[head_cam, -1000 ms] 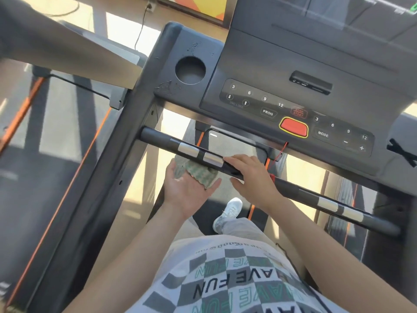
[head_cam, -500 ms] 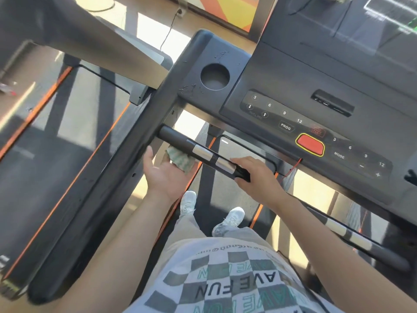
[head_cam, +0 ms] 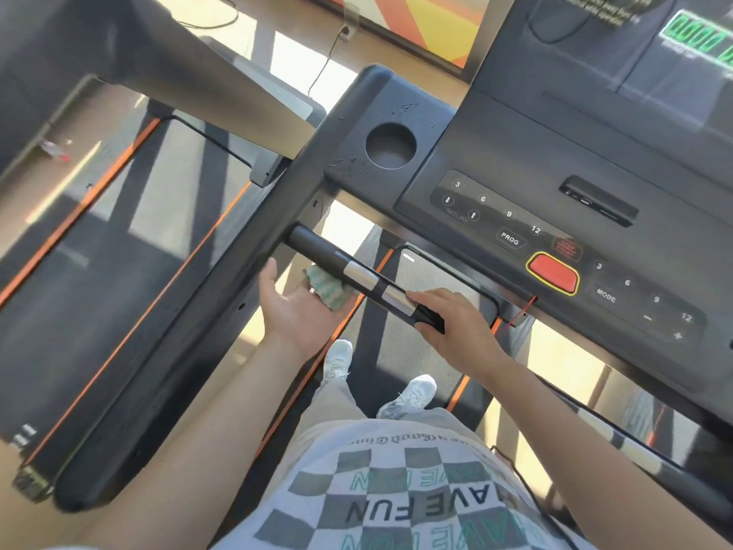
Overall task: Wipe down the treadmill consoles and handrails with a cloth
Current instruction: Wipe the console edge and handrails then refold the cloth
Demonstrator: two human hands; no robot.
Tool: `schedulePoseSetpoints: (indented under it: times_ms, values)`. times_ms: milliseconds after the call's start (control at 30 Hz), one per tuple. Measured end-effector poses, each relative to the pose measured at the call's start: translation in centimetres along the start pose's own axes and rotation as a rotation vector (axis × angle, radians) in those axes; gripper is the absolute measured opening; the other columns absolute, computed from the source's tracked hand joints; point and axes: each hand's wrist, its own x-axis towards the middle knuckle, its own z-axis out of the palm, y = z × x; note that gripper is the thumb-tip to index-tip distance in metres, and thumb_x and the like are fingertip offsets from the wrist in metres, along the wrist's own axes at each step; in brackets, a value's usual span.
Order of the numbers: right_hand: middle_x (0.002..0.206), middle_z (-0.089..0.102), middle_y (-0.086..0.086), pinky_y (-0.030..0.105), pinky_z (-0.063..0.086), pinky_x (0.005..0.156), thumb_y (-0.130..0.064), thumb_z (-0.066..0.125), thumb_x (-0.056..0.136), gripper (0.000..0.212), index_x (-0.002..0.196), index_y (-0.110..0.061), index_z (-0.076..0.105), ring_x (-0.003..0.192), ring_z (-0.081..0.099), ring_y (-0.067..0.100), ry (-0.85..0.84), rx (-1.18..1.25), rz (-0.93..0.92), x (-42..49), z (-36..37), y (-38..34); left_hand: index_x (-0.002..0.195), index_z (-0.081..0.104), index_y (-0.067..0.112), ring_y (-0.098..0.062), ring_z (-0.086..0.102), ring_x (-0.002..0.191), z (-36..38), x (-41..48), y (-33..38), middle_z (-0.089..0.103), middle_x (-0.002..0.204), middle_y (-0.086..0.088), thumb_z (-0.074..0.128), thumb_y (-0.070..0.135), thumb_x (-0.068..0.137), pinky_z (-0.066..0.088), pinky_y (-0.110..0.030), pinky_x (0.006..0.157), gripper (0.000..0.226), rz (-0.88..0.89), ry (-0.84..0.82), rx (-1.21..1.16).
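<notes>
The black front handrail (head_cam: 317, 248) with silver grip sensors runs across below the treadmill console (head_cam: 515, 184). My left hand (head_cam: 295, 315) is palm up under the bar's left end and presses a green-patterned cloth (head_cam: 327, 285) against its underside. The cloth and the bar hide its fingers, and its thumb points away from the bar. My right hand (head_cam: 456, 327) grips the same bar just right of the sensors, fingers over the top.
The console has a round cup holder (head_cam: 390, 145), a keypad and a red stop button (head_cam: 553, 273). The treadmill's dark left side rail (head_cam: 198, 323) runs diagonally past my left hand. Another treadmill's belt (head_cam: 99, 252) lies to the left. My feet stand on the belt below.
My left hand has slid the cloth leftward along the underside of the bar, toward the side rail. My right hand has kept its grip on the bar.
</notes>
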Motion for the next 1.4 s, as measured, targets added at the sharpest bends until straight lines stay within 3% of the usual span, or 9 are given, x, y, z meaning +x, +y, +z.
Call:
schedulePoseSetpoints:
  times_ms: [300, 500, 700, 833, 967, 1067, 1133, 1233, 1400]
  values:
    - [0.129, 0.061, -0.007, 0.029, 0.044, 0.092, -0.021, 0.066, 0.097, 0.047, 0.142, -0.027, 0.055, 0.11, 0.051, 0.015, 0.01, 0.011, -0.011, 0.0, 0.0, 0.1, 0.141, 0.055, 0.009, -0.042, 0.061, 0.126, 1.9, 1.9, 2.1, 0.062, 0.137, -0.022, 0.059, 0.062, 0.085, 0.039, -0.054, 0.115, 0.078, 0.139, 0.074, -0.049]
    - [0.129, 0.062, -0.007, 0.033, 0.047, 0.091, -0.021, 0.066, 0.096, 0.047, 0.142, -0.026, 0.056, 0.107, 0.051, 0.016, 0.012, 0.025, -0.023, -0.1, 0.0, 0.1, 0.139, 0.057, 0.007, -0.035, 0.062, 0.128, 1.4, 1.4, -0.3, 0.064, 0.136, -0.021, 0.044, 0.046, 0.099, 0.043, -0.049, 0.115, 0.058, 0.18, 0.171, 0.223]
    - [0.129, 0.062, -0.007, 0.024, 0.04, 0.088, -0.021, 0.065, 0.097, 0.047, 0.143, -0.026, 0.056, 0.108, 0.051, 0.015, 0.017, 0.007, -0.019, -0.1, 0.1, 0.0, 0.13, 0.064, -0.001, -0.031, 0.07, 0.108, 0.7, -2.7, -1.9, 0.066, 0.128, -0.025, 0.047, 0.029, 0.104, 0.058, -0.04, 0.092, 0.043, 0.199, 0.298, 0.557]
    - [0.123, 0.063, -0.005, 0.024, 0.041, 0.089, -0.016, 0.067, 0.094, 0.044, 0.136, -0.022, 0.06, 0.108, 0.053, 0.017, 0.026, -0.002, 0.008, 0.5, 0.0, -1.0, 0.116, 0.076, 0.012, -0.017, 0.073, 0.104, 3.4, -4.5, 0.3, 0.076, 0.112, -0.009, 0.058, 0.014, 0.102, 0.06, -0.029, 0.087, 0.022, 0.469, 0.34, 0.798]
    - [0.128, 0.061, -0.004, 0.023, 0.041, 0.093, -0.018, 0.066, 0.095, 0.042, 0.136, -0.022, 0.059, 0.114, 0.053, 0.017, 0.059, -0.006, 0.0, 2.3, 0.2, -3.3, 0.132, 0.068, 0.023, 0.002, 0.064, 0.108, 4.7, -3.3, 2.5, 0.069, 0.123, 0.012, 0.058, 0.014, 0.103, 0.049, -0.007, 0.085, 0.032, 0.854, 0.292, 1.317]
    - [0.137, 0.057, -0.006, 0.029, 0.044, 0.1, -0.019, 0.065, 0.096, 0.048, 0.142, -0.026, 0.053, 0.123, 0.051, 0.017, 0.065, -0.023, -0.009, 4.1, 0.7, -5.2, 0.138, 0.065, 0.019, -0.018, 0.061, 0.121, 3.2, 0.2, 4.1, 0.067, 0.134, -0.001, 0.059, 0.014, 0.101, 0.052, -0.032, 0.099, 0.037, 1.072, 0.105, 1.896]
    - [0.139, 0.055, -0.007, 0.031, 0.045, 0.099, -0.018, 0.064, 0.097, 0.049, 0.144, -0.026, 0.052, 0.124, 0.05, 0.018, 0.052, -0.055, 0.01, 4.9, 1.0, -5.8, 0.136, 0.066, 0.016, -0.028, 0.062, 0.116, 1.9, 2.3, 4.0, 0.069, 0.131, -0.005, 0.061, 0.013, 0.1, 0.055, -0.048, 0.09, 0.036, 1.185, 0.047, 2.174]
    - [0.132, 0.059, -0.006, 0.027, 0.043, 0.089, -0.019, 0.063, 0.099, 0.045, 0.142, -0.026, 0.054, 0.115, 0.05, 0.018, 0.052, -0.106, 0.022, 4.8, 1.5, -5.9, 0.128, 0.071, 0.019, -0.028, 0.061, 0.11, 1.3, 3.1, 3.1, 0.072, 0.126, -0.001, 0.066, 0.011, 0.096, 0.056, -0.049, 0.08, 0.033, 1.265, 0.07, 2.239]
    - [0.119, 0.065, -0.005, 0.04, 0.051, 0.084, -0.016, 0.069, 0.092, 0.044, 0.135, -0.023, 0.062, 0.103, 0.054, 0.023, 0.107, -0.075, 0.022, 4.4, 2.2, -5.4, 0.118, 0.075, 0.021, -0.027, 0.059, 0.103, 0.2, 2.5, 2.1, 0.072, 0.125, 0.003, 0.07, 0.01, 0.091, 0.056, -0.042, 0.079, 0.029, 1.304, -0.133, 2.174]
